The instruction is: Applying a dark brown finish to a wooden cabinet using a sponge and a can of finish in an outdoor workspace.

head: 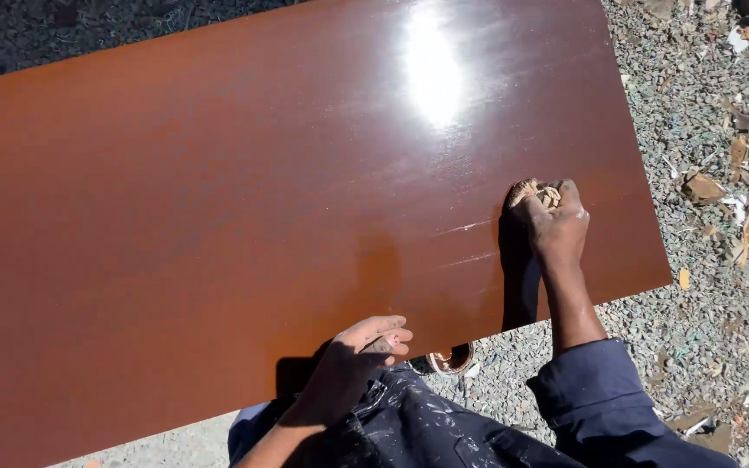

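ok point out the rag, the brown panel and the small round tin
rag [537, 194], head view, bunched cloth at the right hand's fingertips
brown panel [218, 217], head view, bare glossy face
small round tin [452, 360], head view, its rim

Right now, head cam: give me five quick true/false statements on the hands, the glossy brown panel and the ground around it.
1. The right hand presses a wad of tan cloth onto the glossy reddish-brown flat panel. True.
2. The left hand holds a brush. False: it holds nothing and rests at the panel's near edge.
3. The panel lies over grey gravel ground strewn with scraps. True.
4. The panel surface is matt with no glare. False: a bright sun reflection shows on it.
5. The person wears dark blue sleeves. True.
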